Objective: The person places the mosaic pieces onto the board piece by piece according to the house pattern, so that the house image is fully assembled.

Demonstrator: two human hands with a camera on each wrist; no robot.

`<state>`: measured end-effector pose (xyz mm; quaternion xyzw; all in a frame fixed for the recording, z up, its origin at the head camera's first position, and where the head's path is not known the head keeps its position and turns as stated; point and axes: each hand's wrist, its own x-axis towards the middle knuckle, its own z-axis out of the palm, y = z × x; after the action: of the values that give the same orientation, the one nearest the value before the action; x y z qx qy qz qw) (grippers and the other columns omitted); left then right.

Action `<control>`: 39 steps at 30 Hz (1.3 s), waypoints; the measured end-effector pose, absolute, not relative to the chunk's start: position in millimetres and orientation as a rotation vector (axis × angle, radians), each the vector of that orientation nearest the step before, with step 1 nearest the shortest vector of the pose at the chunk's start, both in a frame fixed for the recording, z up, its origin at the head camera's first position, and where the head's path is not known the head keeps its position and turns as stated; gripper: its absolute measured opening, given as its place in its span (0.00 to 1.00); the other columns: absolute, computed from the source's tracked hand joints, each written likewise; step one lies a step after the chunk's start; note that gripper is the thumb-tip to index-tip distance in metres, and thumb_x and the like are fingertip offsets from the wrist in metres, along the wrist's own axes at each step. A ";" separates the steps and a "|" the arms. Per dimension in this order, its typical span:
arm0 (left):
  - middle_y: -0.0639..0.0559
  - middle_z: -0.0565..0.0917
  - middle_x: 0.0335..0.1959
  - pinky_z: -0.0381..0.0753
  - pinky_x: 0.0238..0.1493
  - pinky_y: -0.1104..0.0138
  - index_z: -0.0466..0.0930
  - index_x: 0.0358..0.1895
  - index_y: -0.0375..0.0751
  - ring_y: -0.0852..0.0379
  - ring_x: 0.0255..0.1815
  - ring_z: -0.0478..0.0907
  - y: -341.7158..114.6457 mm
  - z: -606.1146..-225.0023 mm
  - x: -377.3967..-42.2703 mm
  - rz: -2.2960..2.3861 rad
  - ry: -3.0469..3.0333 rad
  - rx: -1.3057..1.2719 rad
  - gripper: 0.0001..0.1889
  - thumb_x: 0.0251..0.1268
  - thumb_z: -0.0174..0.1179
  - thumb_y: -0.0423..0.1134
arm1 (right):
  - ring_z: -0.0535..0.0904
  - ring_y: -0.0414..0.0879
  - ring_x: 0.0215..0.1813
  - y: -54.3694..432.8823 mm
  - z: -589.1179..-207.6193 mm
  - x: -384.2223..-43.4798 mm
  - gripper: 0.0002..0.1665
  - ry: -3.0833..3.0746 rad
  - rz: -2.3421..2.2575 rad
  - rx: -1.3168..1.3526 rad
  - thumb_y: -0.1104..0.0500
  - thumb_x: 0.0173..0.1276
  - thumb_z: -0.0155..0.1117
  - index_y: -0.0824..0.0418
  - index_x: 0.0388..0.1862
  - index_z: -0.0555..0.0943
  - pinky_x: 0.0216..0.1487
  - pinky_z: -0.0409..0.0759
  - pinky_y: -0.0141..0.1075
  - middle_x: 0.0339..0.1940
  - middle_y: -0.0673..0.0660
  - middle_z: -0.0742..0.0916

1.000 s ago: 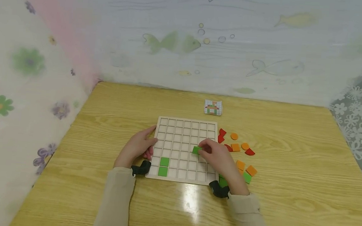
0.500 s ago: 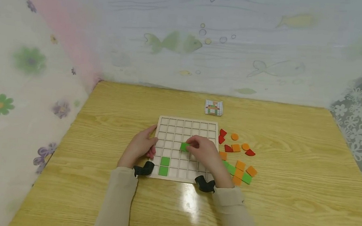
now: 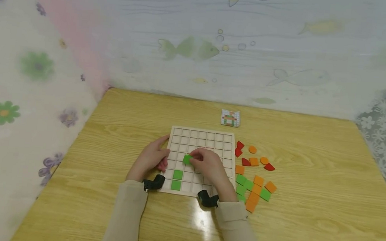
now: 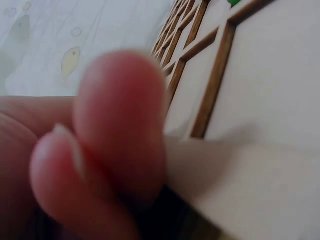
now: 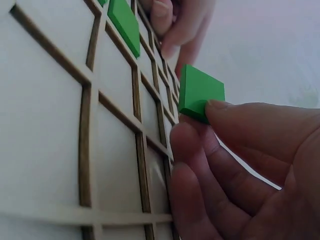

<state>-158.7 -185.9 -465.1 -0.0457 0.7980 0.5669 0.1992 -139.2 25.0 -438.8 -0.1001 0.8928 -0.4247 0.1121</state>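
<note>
A square green tile (image 5: 200, 92) is pinched between the thumb and fingers of my right hand (image 3: 208, 167), held just over the pale wooden grid board (image 3: 196, 194). Two green tiles lie one behind the other in the board's front-left cells: a nearer tile (image 3: 175, 185) and a farther tile (image 3: 177, 174). At the board's left edge, my left hand (image 3: 151, 156) grips the rim, thumb over it and forefinger stretched along the side. In the left wrist view its rounded fingertips (image 4: 120, 110) stand against the frame.
Right of the board lie loose orange squares (image 3: 258, 180), green squares (image 3: 265, 194), orange discs (image 3: 252, 149) and red quarter-round pieces (image 3: 269, 167). A small printed pattern card (image 3: 230, 118) rests behind the board on the wooden table (image 3: 312, 196). Patterned walls border the table at the back and left.
My right hand has carried the green tile leftward across the board, uncovering more loose pieces at the right. My left hand has stayed at the board's left edge.
</note>
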 end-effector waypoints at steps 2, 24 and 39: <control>0.41 0.75 0.14 0.77 0.16 0.58 0.53 0.68 0.59 0.51 0.10 0.72 -185.4 -464.4 -158.3 1.566 2.245 -0.126 0.32 0.60 0.48 0.34 | 0.76 0.39 0.36 21.2 -438.5 -136.9 0.07 2.632 -1.224 -0.304 0.55 0.59 0.62 0.50 0.38 0.81 0.41 0.73 0.36 0.32 0.44 0.82; 0.41 0.76 0.15 0.76 0.16 0.58 0.47 0.70 0.56 0.49 0.10 0.73 -183.0 -458.4 -157.6 1.500 2.299 -0.149 0.38 0.54 0.46 0.31 | 0.71 0.38 0.27 -7.6 -437.1 -122.3 0.08 2.907 -0.807 -0.450 0.56 0.59 0.63 0.54 0.38 0.82 0.26 0.69 0.30 0.28 0.46 0.78; 0.40 0.77 0.15 0.77 0.16 0.58 0.47 0.70 0.56 0.49 0.11 0.73 -181.6 -462.3 -158.7 1.518 2.293 -0.152 0.38 0.53 0.47 0.31 | 0.68 0.39 0.26 -3.9 -438.4 -123.0 0.11 2.886 -0.766 -0.507 0.56 0.56 0.65 0.54 0.40 0.82 0.25 0.67 0.29 0.25 0.45 0.74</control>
<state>-158.7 -181.6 -462.3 -0.0541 0.8169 0.5410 0.1926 -123.0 -3.9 -438.4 -0.1672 0.9514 -0.2524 0.0567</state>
